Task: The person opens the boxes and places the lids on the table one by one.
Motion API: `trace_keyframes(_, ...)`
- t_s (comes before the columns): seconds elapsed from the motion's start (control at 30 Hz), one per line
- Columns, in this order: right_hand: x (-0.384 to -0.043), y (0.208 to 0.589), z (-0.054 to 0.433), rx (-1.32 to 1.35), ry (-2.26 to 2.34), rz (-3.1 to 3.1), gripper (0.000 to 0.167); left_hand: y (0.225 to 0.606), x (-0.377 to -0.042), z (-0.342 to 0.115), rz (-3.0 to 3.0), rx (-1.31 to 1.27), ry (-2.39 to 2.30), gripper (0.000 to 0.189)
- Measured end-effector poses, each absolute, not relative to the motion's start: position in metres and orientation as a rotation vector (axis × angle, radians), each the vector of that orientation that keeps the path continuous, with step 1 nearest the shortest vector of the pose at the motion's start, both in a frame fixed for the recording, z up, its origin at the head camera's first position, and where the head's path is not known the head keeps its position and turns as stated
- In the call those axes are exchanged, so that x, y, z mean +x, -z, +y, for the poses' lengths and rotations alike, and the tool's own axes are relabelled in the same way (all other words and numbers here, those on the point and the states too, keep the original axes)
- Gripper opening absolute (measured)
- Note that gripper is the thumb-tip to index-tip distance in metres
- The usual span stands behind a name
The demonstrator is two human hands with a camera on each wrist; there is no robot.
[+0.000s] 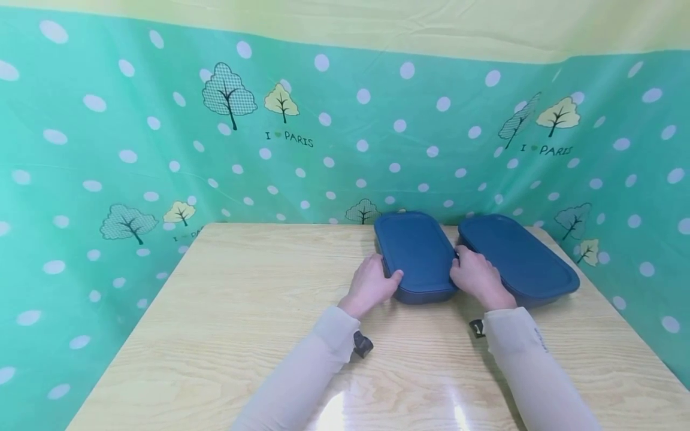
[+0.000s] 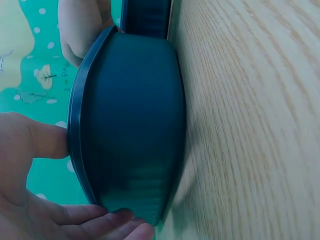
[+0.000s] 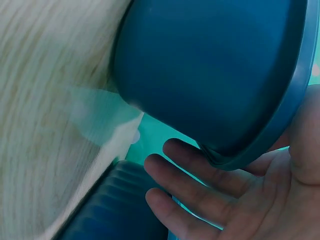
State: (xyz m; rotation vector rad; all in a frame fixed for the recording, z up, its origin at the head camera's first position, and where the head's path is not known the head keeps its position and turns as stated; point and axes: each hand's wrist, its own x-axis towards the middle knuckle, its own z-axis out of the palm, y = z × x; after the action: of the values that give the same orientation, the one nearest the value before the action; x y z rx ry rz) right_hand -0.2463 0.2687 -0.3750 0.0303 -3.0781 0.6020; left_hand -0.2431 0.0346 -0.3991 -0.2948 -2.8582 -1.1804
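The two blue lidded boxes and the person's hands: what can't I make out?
Left blue rectangular plastic-looking box: inside hidden by its blue lid, head view.
Right blue rectangular plastic-looking box: cut off by the left wrist view's top edge.
Right hand: one finger partly behind the left box, right wrist view.

Head view bright; white glare streaks on near tabletop (image 1: pixel 409 383); wrist views dimmer, softer.
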Motion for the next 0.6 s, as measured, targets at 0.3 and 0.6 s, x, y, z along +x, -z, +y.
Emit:
trace_keyframes(0.3, -0.2468, 0.3783, 0.2713, 0.023, -0.608, -3.086, 0.051, 0.3985, -0.2424, 0.0350, -2.862, -0.287, 1.213, 0.056)
trace_keyframes(0.6, -0.2466, 0.3768, 0.2700, 0.014, -0.599, -3.082, 0.050, 0.3973, -0.2419, 0.0355, -2.864, -0.272, 1.235, 0.058)
